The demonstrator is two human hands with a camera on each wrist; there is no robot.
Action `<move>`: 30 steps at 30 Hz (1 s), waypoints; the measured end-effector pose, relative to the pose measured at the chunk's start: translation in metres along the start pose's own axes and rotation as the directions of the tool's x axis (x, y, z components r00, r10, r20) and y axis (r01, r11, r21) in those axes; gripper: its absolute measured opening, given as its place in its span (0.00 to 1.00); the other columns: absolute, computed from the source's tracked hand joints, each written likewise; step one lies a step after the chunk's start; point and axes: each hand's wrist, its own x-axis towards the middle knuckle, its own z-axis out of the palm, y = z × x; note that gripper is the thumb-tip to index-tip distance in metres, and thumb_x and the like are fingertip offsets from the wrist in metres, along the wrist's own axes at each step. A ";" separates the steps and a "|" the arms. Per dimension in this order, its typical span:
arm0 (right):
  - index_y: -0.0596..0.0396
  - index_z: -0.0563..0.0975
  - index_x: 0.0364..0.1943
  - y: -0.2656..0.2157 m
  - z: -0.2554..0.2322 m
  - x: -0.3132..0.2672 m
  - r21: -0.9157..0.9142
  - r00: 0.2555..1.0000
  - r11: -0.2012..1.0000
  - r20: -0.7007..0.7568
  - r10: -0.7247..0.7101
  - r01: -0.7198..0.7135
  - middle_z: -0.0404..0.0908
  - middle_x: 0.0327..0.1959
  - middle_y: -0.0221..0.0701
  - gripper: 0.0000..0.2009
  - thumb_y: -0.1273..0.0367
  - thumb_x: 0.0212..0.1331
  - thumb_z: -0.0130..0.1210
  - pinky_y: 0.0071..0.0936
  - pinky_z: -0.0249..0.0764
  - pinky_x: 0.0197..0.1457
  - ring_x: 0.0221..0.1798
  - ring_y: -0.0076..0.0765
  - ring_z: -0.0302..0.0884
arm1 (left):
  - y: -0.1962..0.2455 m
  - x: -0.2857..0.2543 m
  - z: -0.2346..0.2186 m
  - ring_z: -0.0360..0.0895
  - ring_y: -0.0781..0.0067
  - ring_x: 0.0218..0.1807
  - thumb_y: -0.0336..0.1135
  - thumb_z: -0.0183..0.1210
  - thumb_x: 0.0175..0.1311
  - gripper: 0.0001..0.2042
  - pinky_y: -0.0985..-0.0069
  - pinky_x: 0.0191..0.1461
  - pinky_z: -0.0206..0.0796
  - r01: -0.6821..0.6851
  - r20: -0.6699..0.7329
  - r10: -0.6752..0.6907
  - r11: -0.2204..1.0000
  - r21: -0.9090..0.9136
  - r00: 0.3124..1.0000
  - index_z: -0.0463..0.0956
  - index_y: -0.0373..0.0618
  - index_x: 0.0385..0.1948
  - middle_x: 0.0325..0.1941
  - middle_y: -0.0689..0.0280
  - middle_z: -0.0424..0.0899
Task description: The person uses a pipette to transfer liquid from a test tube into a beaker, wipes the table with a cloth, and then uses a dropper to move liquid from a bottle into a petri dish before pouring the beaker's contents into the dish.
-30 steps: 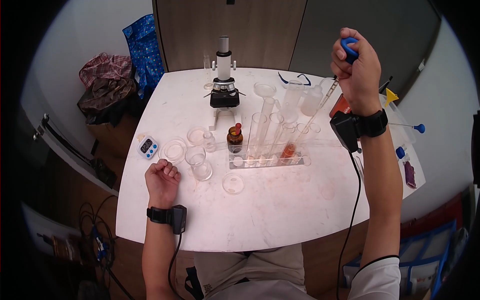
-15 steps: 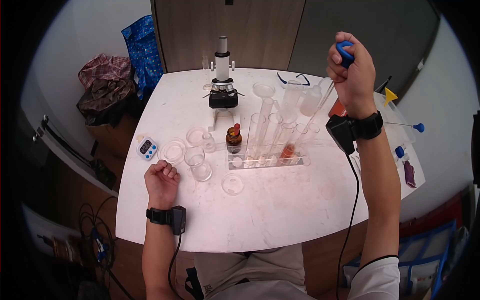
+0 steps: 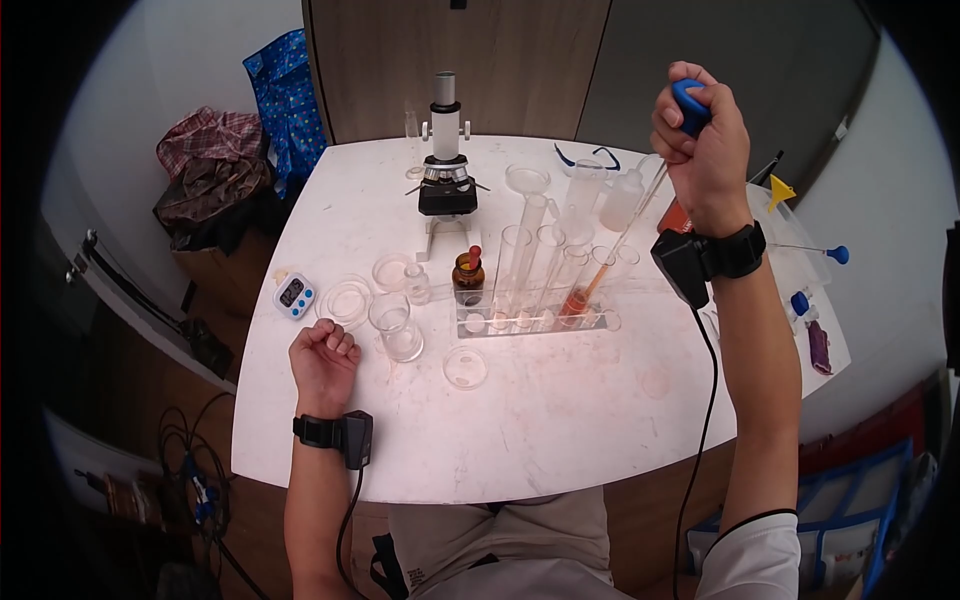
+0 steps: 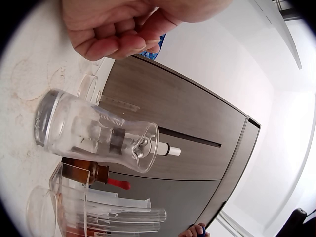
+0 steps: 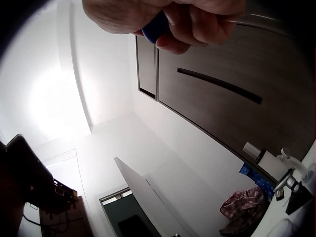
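Observation:
My right hand (image 3: 712, 165), raised at the right above the table, grips the blue rubber bulb (image 3: 690, 108) of a long glass pipette (image 3: 630, 222). The pipette slants down to the left into a test tube with orange-red liquid (image 3: 574, 300), which stands in a clear rack (image 3: 530, 330). Orange colour shows in the pipette's lower length. In the right wrist view the fingers cover most of the bulb. My left hand (image 3: 326, 365) rests at the table's left, fingers loosely curled around nothing. Close by it stands a clear glass flask (image 4: 64, 121).
Left of the rack are a brown bottle with a red-topped dropper (image 3: 468, 275), glass dishes (image 3: 345, 300) and a white timer (image 3: 294, 296). A microscope (image 3: 447, 190) stands behind. Further right are a wash bottle (image 3: 624, 200), a yellow funnel (image 3: 782, 194) and another blue-bulbed pipette (image 3: 838, 256).
My right hand has shifted slightly left and down. The blue bulb, pressed inward before, looks rounder now. Orange liquid has risen in the pipette. The left hand has stayed put.

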 end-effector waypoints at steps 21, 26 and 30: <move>0.55 0.72 0.41 -0.001 0.004 0.000 0.009 1.000 1.000 -0.006 0.009 -0.009 0.68 0.20 0.25 0.10 0.65 0.65 0.44 0.16 0.51 0.19 0.15 0.14 0.50 | 0.000 0.000 -0.001 0.62 0.78 0.22 0.32 0.43 0.61 0.07 0.77 0.32 0.61 0.000 0.008 0.000 1.000 0.007 1.000 0.69 0.48 0.24 0.17 0.72 0.65; 0.54 0.74 0.39 -0.001 0.003 0.001 0.017 1.000 1.000 -0.010 0.006 -0.006 0.69 0.20 0.25 0.10 0.62 0.66 0.47 0.16 0.51 0.19 0.15 0.14 0.50 | 0.000 0.000 -0.002 0.62 0.78 0.22 0.32 0.43 0.61 0.07 0.77 0.32 0.60 -0.002 0.013 0.002 1.000 0.009 1.000 0.68 0.48 0.24 0.17 0.73 0.65; 0.53 0.75 0.38 -0.002 0.003 0.001 0.031 1.000 0.999 -0.018 0.014 -0.014 0.69 0.20 0.25 0.11 0.61 0.66 0.48 0.16 0.51 0.19 0.15 0.14 0.51 | 0.000 -0.001 0.003 0.62 0.78 0.22 0.32 0.43 0.61 0.07 0.77 0.32 0.60 -0.002 0.006 0.002 1.000 0.009 1.000 0.68 0.48 0.23 0.18 0.73 0.65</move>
